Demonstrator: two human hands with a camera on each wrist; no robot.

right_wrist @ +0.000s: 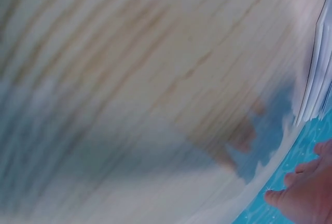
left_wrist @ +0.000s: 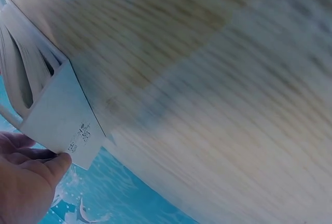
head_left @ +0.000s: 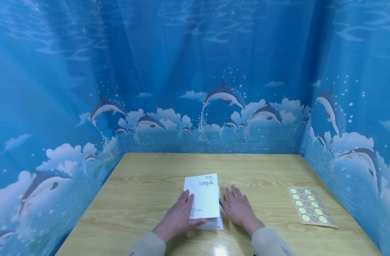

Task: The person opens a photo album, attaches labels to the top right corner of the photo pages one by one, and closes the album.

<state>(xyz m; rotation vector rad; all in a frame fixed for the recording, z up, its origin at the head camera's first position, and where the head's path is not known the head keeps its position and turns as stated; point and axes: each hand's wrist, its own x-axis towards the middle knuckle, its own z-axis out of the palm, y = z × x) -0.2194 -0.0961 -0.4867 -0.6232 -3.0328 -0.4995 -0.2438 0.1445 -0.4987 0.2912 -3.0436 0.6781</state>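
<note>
From the head camera, a folded white leaflet (head_left: pixel 203 199) lies near the middle of the wooden table (head_left: pixel 144 185), a little toward the near edge, with printed characters at its far end. Its upper leaf sits slightly askew over a lower layer that peeks out at the near right corner, so the folding looks done but the edges are not yet squared or sealed. The left hand (head_left: pixel 179 217) lies flat against the leaflet's left edge, fingers straight, thumb on the near corner. The right hand (head_left: pixel 238 208) rests flat on the table just beside the right edge, fingers spread, grasping nothing. A sheet of round green stickers (head_left: pixel 310 207) lies well apart toward the right edge; several spots appear empty.

The left wrist camera shows the leaflet (left_wrist: pixel 57 115) from its end, the stacked leaves gaping slightly, with fingertips (left_wrist: pixel 49 164) touching its printed corner rather than gripping it.

The right wrist camera is blurred; the leaflet's layered edge (right_wrist: pixel 317 73) shows at the frame's right, the right hand's fingers (right_wrist: pixel 306 193) relaxed and apart from it.
</note>
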